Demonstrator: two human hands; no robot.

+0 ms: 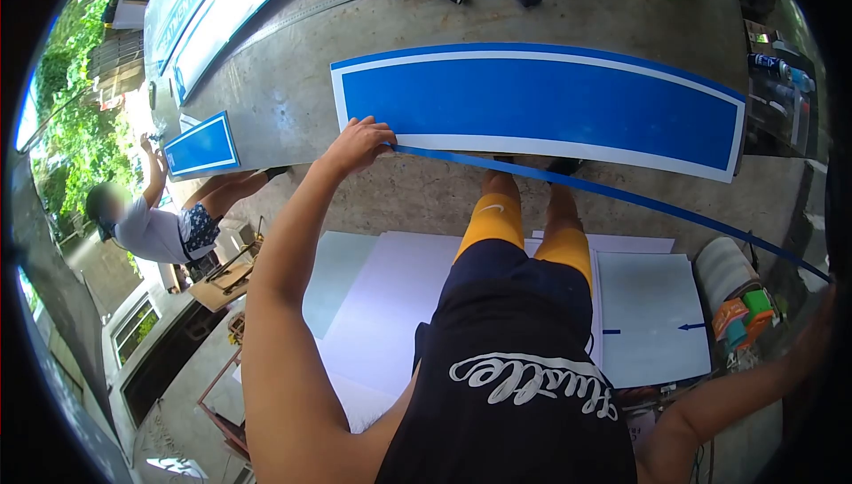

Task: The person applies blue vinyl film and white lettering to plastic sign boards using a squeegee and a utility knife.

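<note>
"Hustle" (533,384) on shirt (497,440), swoosh (491,208) (white) on leggings (486,233)

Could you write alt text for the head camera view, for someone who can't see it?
A person's left hand pinches a long blue strip at the near edge of a curved, white-bordered blue panel on a grey table. The strip runs toward the right hand, dim at the picture's edge.
</note>
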